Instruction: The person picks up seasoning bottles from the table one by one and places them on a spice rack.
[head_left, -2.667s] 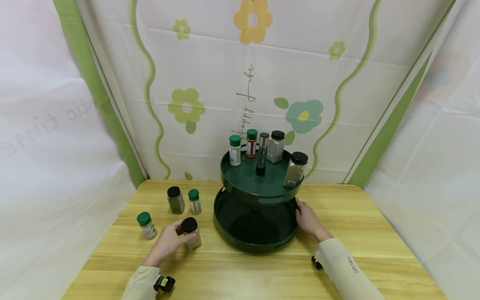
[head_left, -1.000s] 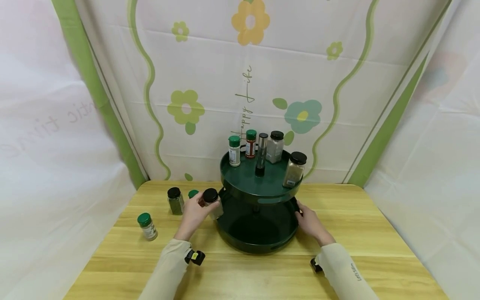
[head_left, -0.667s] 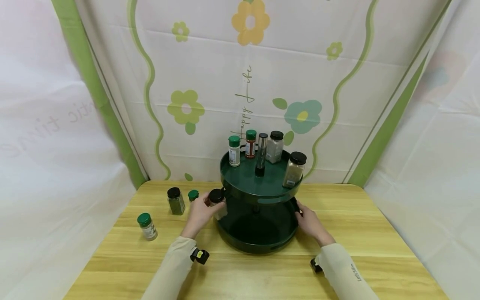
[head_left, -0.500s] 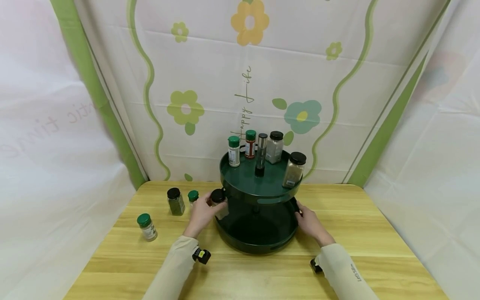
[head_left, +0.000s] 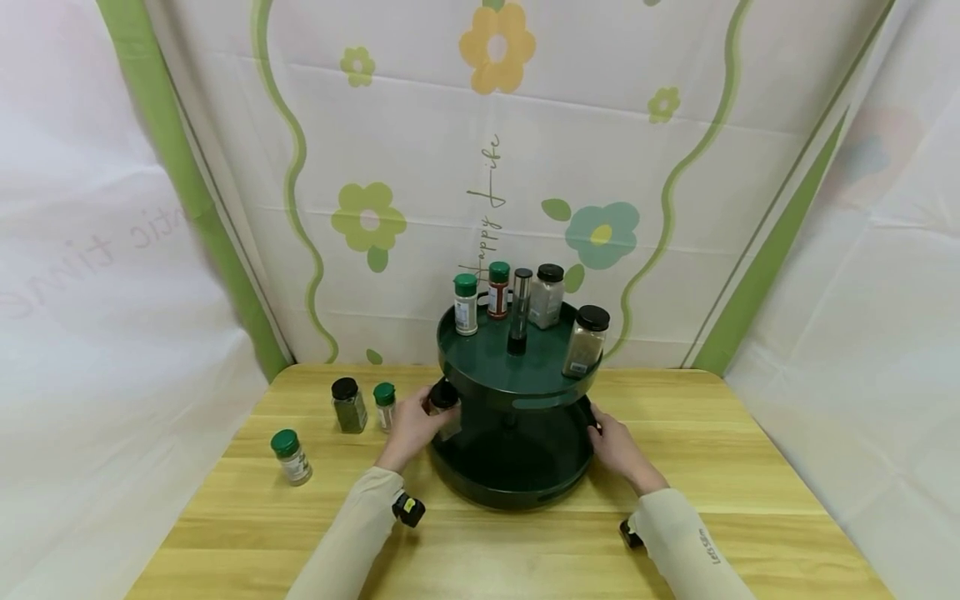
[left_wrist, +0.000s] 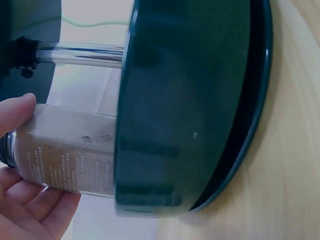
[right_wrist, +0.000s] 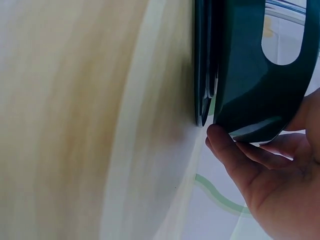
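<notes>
In the head view a two-tier dark green lazy Susan (head_left: pixel 510 498) stands on the wooden table. My left hand (head_left: pixel 411 427) grips a square spice jar (head_left: pixel 444 397) by its upper part, just below the black lid, at the left side of the lower tier. The left wrist view shows the clear jar (left_wrist: pixel 70 150) full of brownish powder, thumb on one side and fingers on the other, its base hidden behind the tier's wall. On the opposite side, my right hand (head_left: pixel 615 442) holds the lower tier's rim; its fingertips (right_wrist: pixel 220 137) are at the rim's underside in the right wrist view.
The upper tier (head_left: pixel 517 379) carries two green-capped shakers (head_left: pixel 466 315) and two black-lidded jars (head_left: pixel 587 343) around a central post (head_left: pixel 520 312). On the table's left stand a green-herb jar (head_left: pixel 349 410) and two green-capped shakers (head_left: pixel 292 462). A patterned curtain (head_left: pixel 420 125) hangs behind.
My left hand has lifted the jar from the table and carried it right and away from me, into the lower tier's left side. The right hand has stayed on the rim.
</notes>
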